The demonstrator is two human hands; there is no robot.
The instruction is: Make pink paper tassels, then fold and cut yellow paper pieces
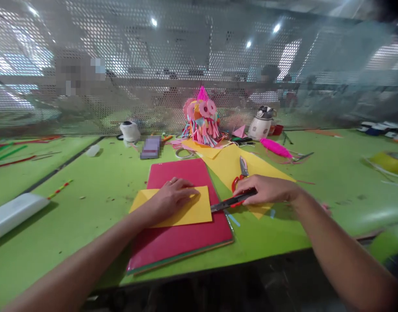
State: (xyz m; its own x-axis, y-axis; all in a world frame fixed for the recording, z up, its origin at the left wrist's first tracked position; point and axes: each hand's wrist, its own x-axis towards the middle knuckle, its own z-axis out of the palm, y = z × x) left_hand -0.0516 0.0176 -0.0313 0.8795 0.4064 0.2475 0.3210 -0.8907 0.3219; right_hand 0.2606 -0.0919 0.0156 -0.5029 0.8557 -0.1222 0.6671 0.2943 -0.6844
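My left hand (170,198) lies flat, fingers together, on a folded yellow paper sheet (192,212) that rests on a stack of red paper (179,240). My right hand (266,189) is closed round a dark cutter knife (231,202), whose tip touches the yellow sheet's right edge. Under that hand lie red-handled scissors (240,173) on more yellow paper (226,167).
A pink fringed paper ornament (202,117) stands at the back, with a white flask (261,123), a pink fringed stick (276,148), a tape roll (182,153) and a white cup (130,131). A white roll (13,213) lies far left. A perforated metal screen (121,65) closes the green table's (98,190) far side.
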